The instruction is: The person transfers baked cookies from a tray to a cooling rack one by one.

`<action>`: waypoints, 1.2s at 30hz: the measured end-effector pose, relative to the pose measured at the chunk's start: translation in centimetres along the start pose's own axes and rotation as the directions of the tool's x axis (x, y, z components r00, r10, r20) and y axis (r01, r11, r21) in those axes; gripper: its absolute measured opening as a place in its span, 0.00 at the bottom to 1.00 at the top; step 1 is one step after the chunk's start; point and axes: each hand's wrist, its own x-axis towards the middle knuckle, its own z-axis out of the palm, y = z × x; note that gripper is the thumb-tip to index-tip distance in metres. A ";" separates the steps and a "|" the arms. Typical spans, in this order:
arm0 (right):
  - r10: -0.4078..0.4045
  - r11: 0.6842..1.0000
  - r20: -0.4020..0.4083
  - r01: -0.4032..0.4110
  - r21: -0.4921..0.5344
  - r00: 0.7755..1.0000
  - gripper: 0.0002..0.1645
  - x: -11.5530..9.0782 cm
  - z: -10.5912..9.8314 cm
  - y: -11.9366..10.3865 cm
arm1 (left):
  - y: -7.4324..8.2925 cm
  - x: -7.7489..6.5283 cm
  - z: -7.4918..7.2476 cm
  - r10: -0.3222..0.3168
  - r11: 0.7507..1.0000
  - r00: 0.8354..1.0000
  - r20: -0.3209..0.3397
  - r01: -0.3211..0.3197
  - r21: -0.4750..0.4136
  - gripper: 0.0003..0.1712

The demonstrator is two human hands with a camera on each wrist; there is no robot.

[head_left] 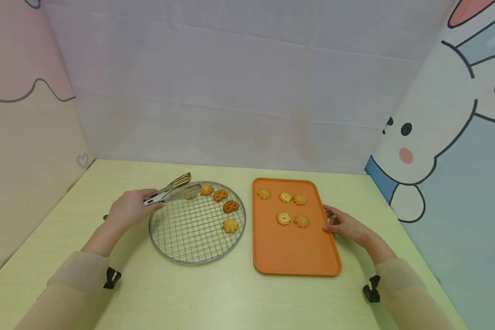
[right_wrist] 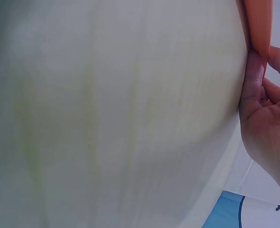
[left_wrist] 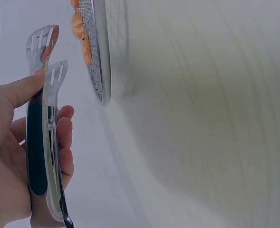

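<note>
Nearest me, my pale sleeves (head_left: 72, 279) reach over the bench (head_left: 189, 298). My hands are well apart: the right hand (head_left: 348, 227) pinches the orange tray (head_left: 293, 256) by its edge; the left hand (head_left: 129, 208) is wrapped round slotted metal tongs (left_wrist: 36, 142). The tray lies left of my right hand, bearing five golden biscuits (head_left: 301, 221). Just right of my left hand is a round wire rack (head_left: 189, 262), with a flower-shaped biscuit (head_left: 230, 225), then two brown pretzels (head_left: 231, 206), then a ridged biscuit (head_left: 206, 189). The tongs' tips, parted, point over its far side. Beyond both hands hangs a pale, creased backdrop (head_left: 231, 91).
</note>
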 end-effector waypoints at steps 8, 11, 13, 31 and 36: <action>0.006 1.000 0.004 -0.006 0.013 1.000 0.46 0.1 0.0 0.1 | 2.2 -0.5 -0.7 0.026 1.000 0.999 -0.030 -0.026 -0.013 0.36; 0.016 1.000 0.001 -0.016 0.011 1.000 0.46 0.1 0.0 0.1 | 3.2 -0.7 -1.0 0.027 0.999 0.999 -0.039 -0.028 -0.024 0.33; 0.015 1.000 0.003 -0.015 0.003 1.000 0.45 0.1 0.0 0.2 | 3.9 -0.8 -1.1 0.032 0.999 0.998 -0.052 -0.034 -0.035 0.31; 0.033 0.999 0.009 -0.033 -0.005 0.999 0.46 0.4 -0.2 0.4 | 10.8 -2.2 -0.9 0.076 0.992 0.995 -0.062 -0.081 -0.093 0.34; 0.034 0.999 0.014 -0.034 -0.006 0.999 0.46 0.5 -0.4 0.3 | 12.7 -2.5 -0.4 0.134 0.984 0.985 -0.105 -0.145 -0.101 0.31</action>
